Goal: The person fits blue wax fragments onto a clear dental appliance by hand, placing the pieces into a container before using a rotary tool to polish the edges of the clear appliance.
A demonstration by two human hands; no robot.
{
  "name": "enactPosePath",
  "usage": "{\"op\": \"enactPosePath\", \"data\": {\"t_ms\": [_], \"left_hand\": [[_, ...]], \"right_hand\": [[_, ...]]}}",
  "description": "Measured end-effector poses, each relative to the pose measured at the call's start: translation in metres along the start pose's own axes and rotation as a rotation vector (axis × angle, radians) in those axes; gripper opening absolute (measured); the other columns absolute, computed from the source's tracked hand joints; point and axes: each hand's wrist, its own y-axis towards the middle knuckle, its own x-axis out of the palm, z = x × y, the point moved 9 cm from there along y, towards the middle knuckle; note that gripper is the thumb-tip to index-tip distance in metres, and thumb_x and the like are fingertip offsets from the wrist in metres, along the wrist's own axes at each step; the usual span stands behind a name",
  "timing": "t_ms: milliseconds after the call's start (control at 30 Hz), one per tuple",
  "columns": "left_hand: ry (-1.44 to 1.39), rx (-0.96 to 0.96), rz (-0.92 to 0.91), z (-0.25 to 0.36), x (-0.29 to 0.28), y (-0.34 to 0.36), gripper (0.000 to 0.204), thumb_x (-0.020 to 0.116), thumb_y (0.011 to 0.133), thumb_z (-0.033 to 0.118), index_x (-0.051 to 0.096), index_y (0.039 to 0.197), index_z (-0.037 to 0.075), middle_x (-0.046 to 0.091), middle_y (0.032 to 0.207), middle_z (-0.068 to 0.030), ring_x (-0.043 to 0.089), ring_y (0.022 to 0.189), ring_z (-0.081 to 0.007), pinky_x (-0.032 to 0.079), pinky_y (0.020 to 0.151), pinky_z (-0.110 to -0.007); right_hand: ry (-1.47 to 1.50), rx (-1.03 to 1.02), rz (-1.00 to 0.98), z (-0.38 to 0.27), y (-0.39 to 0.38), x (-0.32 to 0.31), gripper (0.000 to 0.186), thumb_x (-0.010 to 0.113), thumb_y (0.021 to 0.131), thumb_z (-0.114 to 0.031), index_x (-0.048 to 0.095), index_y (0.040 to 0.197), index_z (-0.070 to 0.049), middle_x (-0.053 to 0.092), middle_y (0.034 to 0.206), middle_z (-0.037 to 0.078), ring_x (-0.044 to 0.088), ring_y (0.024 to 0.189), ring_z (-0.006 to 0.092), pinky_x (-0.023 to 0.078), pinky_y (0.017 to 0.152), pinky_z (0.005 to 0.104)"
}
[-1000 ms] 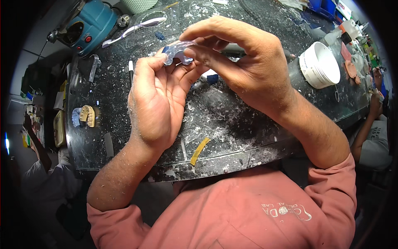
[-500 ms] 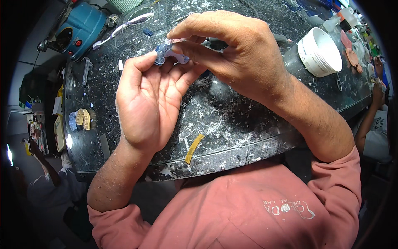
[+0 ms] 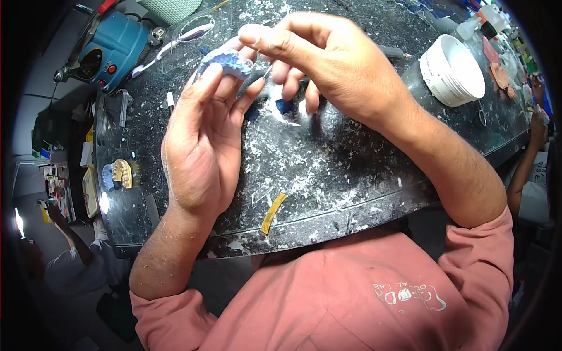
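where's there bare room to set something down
Widest patch: the bench middle, between the yellow strip and right forearm, though littered with white shavings. A smaller one lies between the yellow model and left hand. It's crowded at far left, with the blue machine and toothbrush, and at right beyond the white tub.

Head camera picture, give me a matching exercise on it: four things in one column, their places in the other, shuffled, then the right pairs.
Things:
1. Blue piece
2. White tub
3. Yellow strip
4. Teal machine

Places:
A. Near the front edge of the black table
B. At the picture's upper left
C. In the fingers of the left hand
D. To the right of the right hand

Right pairs: 1-C, 2-D, 3-A, 4-B.
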Motion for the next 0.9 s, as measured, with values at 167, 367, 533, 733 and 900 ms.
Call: {"op": "enactPosePath", "data": {"t_ms": [167, 367, 533, 733, 900], "left_hand": [[0.090, 0.027, -0.061, 0.003, 0.019, -0.002, 0.043, 0.035, 0.103, 0.021, 0.042, 0.139, -0.003, 0.048, 0.140, -0.0147, 0.041, 0.133, -0.0200, 0.029, 0.113, -0.040], [0.122, -0.035, -0.154, 0.001, 0.020, -0.006, 0.043, 0.032, 0.105, 0.023, 0.043, 0.138, -0.003, 0.053, 0.133, -0.0101, 0.046, 0.127, -0.0161, 0.031, 0.111, -0.036], [0.339, -0.073, -0.046, -0.003, 0.029, -0.006, 0.040, 0.042, 0.103, 0.028, 0.048, 0.129, -0.002, 0.056, 0.113, -0.0061, 0.051, 0.102, -0.0116, 0.038, 0.097, -0.029], [0.790, 0.160, -0.072, 0.022, 0.019, -0.003, 0.035, 0.046, 0.104, 0.034, 0.058, 0.085, 0.007, 0.048, 0.073, 0.0056, 0.039, 0.064, -0.0019, 0.030, 0.056, -0.019], [0.854, 0.129, -0.095, 0.021, 0.022, -0.003, 0.032, 0.049, 0.102, 0.032, 0.062, 0.098, 0.003, 0.042, 0.069, 0.0068, 0.033, 0.059, -0.0014, 0.023, 0.053, -0.019]], "right_hand": [[0.275, 0.140, -0.151, 0.008, -0.006, 0.020, 0.054, 0.065, 0.089, -0.049, 0.067, 0.097, 0.004, 0.067, 0.082, 0.011, 0.068, 0.073, 0.0153, 0.056, 0.059, 0.0250], [0.359, 0.093, -0.145, 0.003, -0.002, 0.017, 0.049, 0.066, 0.089, -0.048, 0.068, 0.095, 0.001, 0.067, 0.082, 0.010, 0.068, 0.073, 0.0142, 0.055, 0.059, 0.0241], [0.315, 0.072, -0.158, 0.004, -0.002, 0.019, 0.045, 0.066, 0.089, -0.046, 0.070, 0.093, -0.002, 0.067, 0.083, 0.005, 0.065, 0.070, 0.0110, 0.054, 0.060, 0.0223], [0.414, 0.037, -0.168, 0.002, 0.000, 0.018, 0.042, 0.064, 0.092, -0.042, 0.069, 0.094, -0.001, 0.066, 0.082, 0.004, 0.063, 0.072, 0.0100, 0.054, 0.061, 0.0220], [0.418, 0.131, -0.217, 0.008, -0.005, 0.022, 0.042, 0.064, 0.092, -0.042, 0.067, 0.097, -0.001, 0.064, 0.079, 0.004, 0.063, 0.070, 0.0097, 0.053, 0.059, 0.0210]]}}
